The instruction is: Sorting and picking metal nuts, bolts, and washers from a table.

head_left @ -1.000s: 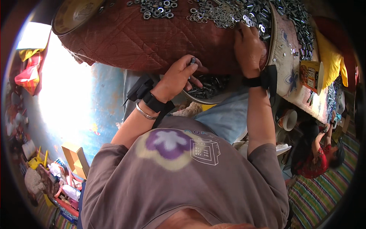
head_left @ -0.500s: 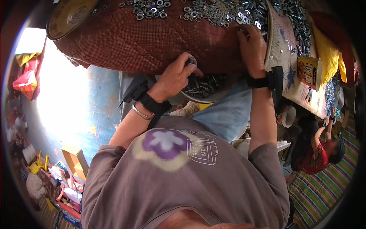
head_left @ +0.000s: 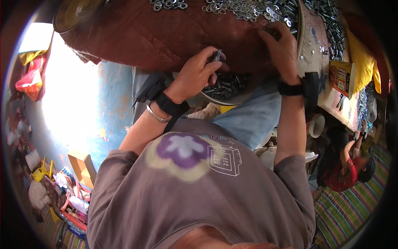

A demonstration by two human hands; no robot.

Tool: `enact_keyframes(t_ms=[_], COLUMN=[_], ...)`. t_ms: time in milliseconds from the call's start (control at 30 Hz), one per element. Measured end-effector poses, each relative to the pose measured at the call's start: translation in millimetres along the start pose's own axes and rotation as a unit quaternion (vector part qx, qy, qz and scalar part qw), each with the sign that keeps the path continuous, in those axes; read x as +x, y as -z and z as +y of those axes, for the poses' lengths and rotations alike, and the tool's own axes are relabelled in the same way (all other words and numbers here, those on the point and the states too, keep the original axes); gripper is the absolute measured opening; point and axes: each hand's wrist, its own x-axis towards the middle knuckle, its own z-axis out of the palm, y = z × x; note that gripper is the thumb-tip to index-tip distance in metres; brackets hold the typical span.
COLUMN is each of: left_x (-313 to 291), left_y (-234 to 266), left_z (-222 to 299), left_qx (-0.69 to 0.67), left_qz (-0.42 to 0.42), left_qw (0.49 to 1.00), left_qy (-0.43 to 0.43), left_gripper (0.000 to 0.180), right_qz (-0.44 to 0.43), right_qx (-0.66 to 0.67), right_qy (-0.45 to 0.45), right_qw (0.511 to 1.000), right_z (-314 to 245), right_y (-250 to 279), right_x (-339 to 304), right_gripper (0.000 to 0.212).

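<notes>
Within left hand [head_left: 194, 76], metal piece [head_left: 218, 54] partly hidden; nuts [head_left: 169, 4] cut off above.

metal piece [head_left: 218, 54] partly hidden by the left hand [head_left: 194, 76]

Glaring light [head_left: 70, 89] washes over a worn blue surface [head_left: 114, 101] at left; striped matting [head_left: 348, 209] lies at lower right.

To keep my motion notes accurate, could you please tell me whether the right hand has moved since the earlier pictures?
Yes: judged against the large flat washers, the right hand has shifted slightly rightward and back toward the person's body.
</notes>
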Motion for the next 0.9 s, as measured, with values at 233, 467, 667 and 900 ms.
enact_keyframes(t_ms=[233,467,667,900], left_x=[-2.7,-7.4,-2.7,-0.4], left_y=[-5.2,-2.2,-1.1,0.7], left_z=[1.5,8.8,0.3,1.7], left_qx=[-0.004,0.054,0.105,0.072], left_qz=[0.034,0.023,0.053,0.055], left_qw=[0.999,0.998,0.992,0.996], left_qy=[-0.021,0.003,-0.054,-0.009], left_gripper=[0.01,0.01,0.01,0.012], right_qz=[-0.195,-0.23,-0.242,-0.092], right_qx=[0.293,0.329,0.248,0.182], right_qy=[-0.059,-0.151,-0.075,-0.012], right_qw=[0.934,0.903,0.935,0.979], right_z=[-50.6,-61.2,-55.7,-38.6], right_y=[-16.3,-19.4,-26.6,-20.4], right_x=[-35.4,-41.8,-44.2,-20.9], right_gripper=[0.021,0.022,0.024,0.022])
